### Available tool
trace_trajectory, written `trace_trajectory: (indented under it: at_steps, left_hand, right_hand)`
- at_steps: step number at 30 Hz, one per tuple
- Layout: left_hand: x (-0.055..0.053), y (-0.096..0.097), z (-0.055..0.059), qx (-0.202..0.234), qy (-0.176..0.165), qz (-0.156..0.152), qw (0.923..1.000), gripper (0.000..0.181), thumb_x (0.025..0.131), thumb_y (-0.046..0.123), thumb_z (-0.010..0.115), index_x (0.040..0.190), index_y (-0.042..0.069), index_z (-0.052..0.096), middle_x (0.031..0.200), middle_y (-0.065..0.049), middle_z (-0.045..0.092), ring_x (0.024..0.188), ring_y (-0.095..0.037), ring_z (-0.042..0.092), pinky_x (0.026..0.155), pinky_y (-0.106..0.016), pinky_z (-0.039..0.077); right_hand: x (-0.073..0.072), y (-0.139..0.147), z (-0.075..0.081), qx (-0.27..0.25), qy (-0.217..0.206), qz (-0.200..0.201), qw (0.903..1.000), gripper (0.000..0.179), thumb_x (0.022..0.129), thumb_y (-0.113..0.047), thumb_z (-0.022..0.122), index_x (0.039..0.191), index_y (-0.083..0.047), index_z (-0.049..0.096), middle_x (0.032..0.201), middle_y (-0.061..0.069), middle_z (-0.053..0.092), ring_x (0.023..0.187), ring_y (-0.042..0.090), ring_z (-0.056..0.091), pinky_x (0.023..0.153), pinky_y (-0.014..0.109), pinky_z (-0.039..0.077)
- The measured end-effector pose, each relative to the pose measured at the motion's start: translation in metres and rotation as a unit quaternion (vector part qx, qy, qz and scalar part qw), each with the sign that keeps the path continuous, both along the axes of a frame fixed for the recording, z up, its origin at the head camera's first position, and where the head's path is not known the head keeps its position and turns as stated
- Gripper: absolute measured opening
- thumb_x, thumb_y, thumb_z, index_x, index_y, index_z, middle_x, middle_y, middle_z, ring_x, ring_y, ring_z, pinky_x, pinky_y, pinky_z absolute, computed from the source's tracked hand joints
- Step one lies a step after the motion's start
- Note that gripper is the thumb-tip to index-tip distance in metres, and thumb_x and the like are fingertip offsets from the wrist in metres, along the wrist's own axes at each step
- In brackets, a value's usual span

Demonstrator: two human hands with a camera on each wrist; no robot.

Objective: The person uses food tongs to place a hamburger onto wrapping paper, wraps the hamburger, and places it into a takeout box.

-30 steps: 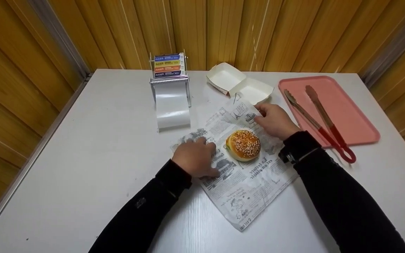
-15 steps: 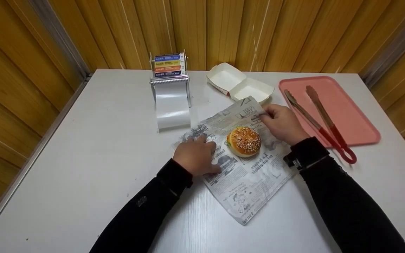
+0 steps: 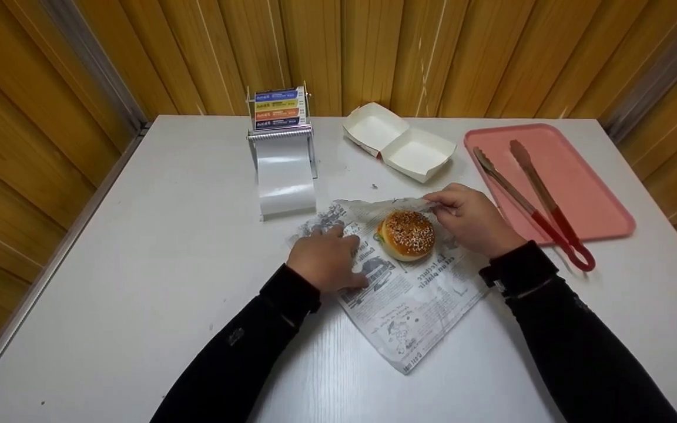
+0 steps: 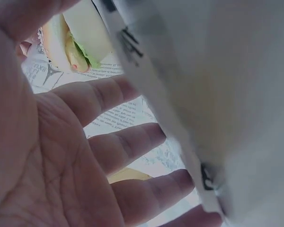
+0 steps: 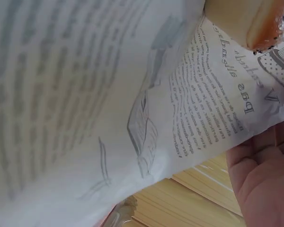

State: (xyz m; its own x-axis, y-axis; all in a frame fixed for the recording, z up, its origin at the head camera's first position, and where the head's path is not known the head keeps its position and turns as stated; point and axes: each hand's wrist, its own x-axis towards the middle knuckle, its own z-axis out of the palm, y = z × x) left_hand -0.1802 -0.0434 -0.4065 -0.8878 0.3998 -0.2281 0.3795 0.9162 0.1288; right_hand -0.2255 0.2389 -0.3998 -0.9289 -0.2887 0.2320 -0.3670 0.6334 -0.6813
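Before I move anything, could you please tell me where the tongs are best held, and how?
I'd take the tongs by the red handles, coming from the near side: their joined end juts past the tray toward you, and the tips point away.

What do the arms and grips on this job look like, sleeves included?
The left grip and right grip are bare, ungloved hands. The left sleeve and right sleeve are long and black; the left carries a small grey mark. A black left wristband and black right wristband circle the wrists.
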Motion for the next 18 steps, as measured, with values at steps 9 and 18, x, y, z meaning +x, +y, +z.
trace_trajectory:
  at_steps: [9,18]
  left_hand:
    - [-0.003,0.000,-0.002,-0.005,-0.005,0.004,1.0000,0.084,0.085,0.074,0.071,0.150,0.022,0.057,0.167,-0.015,0.041,0.146,-0.054,0.044,0.105,-0.067,0.050]
    - [-0.003,0.001,0.000,-0.003,-0.002,-0.001,1.0000,0.083,0.085,0.074,0.071,0.148,0.021,0.059,0.166,-0.015,0.041,0.145,-0.054,0.045,0.104,-0.067,0.052]
  right_hand:
    - [0.011,0.001,-0.004,0.029,0.008,0.010,0.9995,0.017,0.096,0.001,0.069,0.108,-0.004,0.080,0.120,0.013,0.077,0.119,0.030,0.071,0.104,0.046,0.057]
    - [0.021,0.002,-0.004,0.136,0.081,0.046,0.9863,0.024,0.095,0.000,0.070,0.115,-0.008,0.080,0.117,0.011,0.080,0.112,0.030,0.075,0.098,0.049,0.060]
